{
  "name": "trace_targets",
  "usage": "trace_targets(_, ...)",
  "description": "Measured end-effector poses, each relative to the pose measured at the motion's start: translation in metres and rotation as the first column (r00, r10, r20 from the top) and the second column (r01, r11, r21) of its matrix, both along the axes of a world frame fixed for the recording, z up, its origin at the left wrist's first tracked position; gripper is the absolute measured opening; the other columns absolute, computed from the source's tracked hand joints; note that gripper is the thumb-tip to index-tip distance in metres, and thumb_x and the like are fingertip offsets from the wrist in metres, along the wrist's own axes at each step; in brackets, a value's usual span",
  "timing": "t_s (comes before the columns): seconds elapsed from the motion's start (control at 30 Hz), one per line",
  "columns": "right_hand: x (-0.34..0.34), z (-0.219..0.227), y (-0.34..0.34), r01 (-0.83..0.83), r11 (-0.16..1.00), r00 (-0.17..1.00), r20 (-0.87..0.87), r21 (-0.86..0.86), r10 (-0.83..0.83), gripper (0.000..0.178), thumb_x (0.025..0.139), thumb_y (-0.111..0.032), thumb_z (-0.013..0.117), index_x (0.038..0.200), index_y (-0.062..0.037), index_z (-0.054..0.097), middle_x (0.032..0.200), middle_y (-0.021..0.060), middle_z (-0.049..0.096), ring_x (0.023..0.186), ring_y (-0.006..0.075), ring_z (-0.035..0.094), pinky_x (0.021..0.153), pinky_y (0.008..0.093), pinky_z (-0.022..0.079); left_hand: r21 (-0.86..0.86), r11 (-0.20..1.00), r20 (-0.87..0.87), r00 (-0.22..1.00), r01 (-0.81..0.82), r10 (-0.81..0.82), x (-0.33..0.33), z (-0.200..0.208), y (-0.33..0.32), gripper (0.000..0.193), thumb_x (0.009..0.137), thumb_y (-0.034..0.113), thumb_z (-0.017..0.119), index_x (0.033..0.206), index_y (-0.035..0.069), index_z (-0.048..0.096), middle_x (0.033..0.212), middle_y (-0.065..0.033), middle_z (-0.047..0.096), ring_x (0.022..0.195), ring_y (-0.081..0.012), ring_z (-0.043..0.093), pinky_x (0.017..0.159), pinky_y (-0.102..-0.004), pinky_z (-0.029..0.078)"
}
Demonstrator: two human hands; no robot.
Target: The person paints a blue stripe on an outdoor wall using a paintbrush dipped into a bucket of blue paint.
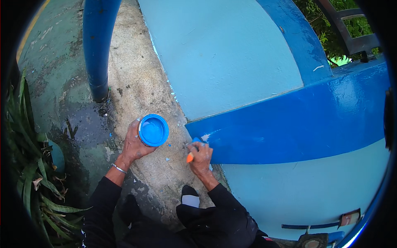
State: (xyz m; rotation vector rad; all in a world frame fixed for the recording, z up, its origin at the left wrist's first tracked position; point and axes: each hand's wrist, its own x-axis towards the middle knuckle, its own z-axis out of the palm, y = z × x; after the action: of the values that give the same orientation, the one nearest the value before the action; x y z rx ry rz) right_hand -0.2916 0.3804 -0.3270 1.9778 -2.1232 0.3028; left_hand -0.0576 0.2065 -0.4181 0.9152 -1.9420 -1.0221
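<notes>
My left hand [133,142] is wrapped round a small round tub of blue paint [153,130], held upright with its open top facing up. My right hand [201,157] grips a paintbrush [190,157] by its orange handle. The brush's blue-smeared head is mostly hidden by my fingers, close to the lower end of the dark blue wall band [285,124]. A pale unpainted patch [205,137] shows on the band just above the right hand. Whether the bristles touch the wall cannot be made out.
A blue pole [98,49] rises from the ground ahead on the left. Long-leaved plants [31,173] stand at the left edge. Light blue wall panels [223,53] flank the band. My feet stand on worn concrete [136,78], and a dark metal railing [357,33] is at upper right.
</notes>
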Motion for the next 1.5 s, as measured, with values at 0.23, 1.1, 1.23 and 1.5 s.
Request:
trace_targets(0.23, -0.02, 0.122, -0.021, 0.045, 0.859, 0.996, -0.047, -0.51, -0.08, 0.029, 0.086, -0.002, 0.08, 0.113, -0.0126, 0.074, 0.11, 0.0104, 0.064, 0.1, 0.0282, 0.062, 0.087, 0.0435, 0.047, -0.027, 0.998, -0.075, 0.995, -0.062, 0.06, -0.002, 0.003, 0.001, 0.105, 0.058, 0.04, 0.099, 0.141, 0.001, 0.048, 0.131, -0.0198, 0.059, 0.123, -0.039, 0.059, 0.107, -0.0481, 0.049)
trace_targets(1.1, 0.002, 0.105, -0.046, 0.03, 0.776, 0.998, -0.022, -0.63, -0.057, 0.019, 0.086, -0.009, 0.082, 0.103, -0.0155, 0.078, 0.105, 0.0059, 0.068, 0.098, 0.0264, 0.06, 0.084, 0.0434, 0.045, -0.019, 1.0, -0.045, 0.999, 0.007, -0.008, 0.001, -0.01, -0.003, 0.114, 0.06, 0.038, 0.098, 0.15, 0.003, 0.037, 0.139, -0.0236, 0.051, 0.131, -0.0458, 0.053, 0.111, -0.0537, 0.046)
trace_targets(1.23, 0.014, 0.081, -0.04, -0.029, 0.89, 0.999, -0.037, -0.455, 0.013, 0.029, 0.078, 0.001, 0.079, 0.102, -0.0136, 0.079, 0.111, 0.0071, 0.067, 0.1, 0.0266, 0.06, 0.082, 0.0427, 0.046, -0.043, 0.999, -0.028, 1.0, -0.003, 0.002, 0.001, -0.008, -0.002, 0.115, 0.06, 0.037, 0.098, 0.15, 0.003, 0.035, 0.139, -0.0245, 0.051, 0.131, -0.0466, 0.052, 0.112, -0.0544, 0.046)
trace_targets(1.5, -0.014, 0.008, -0.011, 0.126, 0.973, 0.992, 0.05, -0.191, -0.119, 0.033, 0.071, -0.001, 0.077, 0.1, -0.0156, 0.078, 0.108, 0.0059, 0.07, 0.1, 0.0281, 0.062, 0.084, 0.0427, 0.042, -0.022, 1.0, -0.04, 0.999, 0.013, -0.014, -0.001, -0.01, -0.003, 0.114, 0.061, 0.038, 0.098, 0.15, 0.003, 0.036, 0.14, -0.0247, 0.051, 0.131, -0.0467, 0.052, 0.112, -0.0549, 0.046)
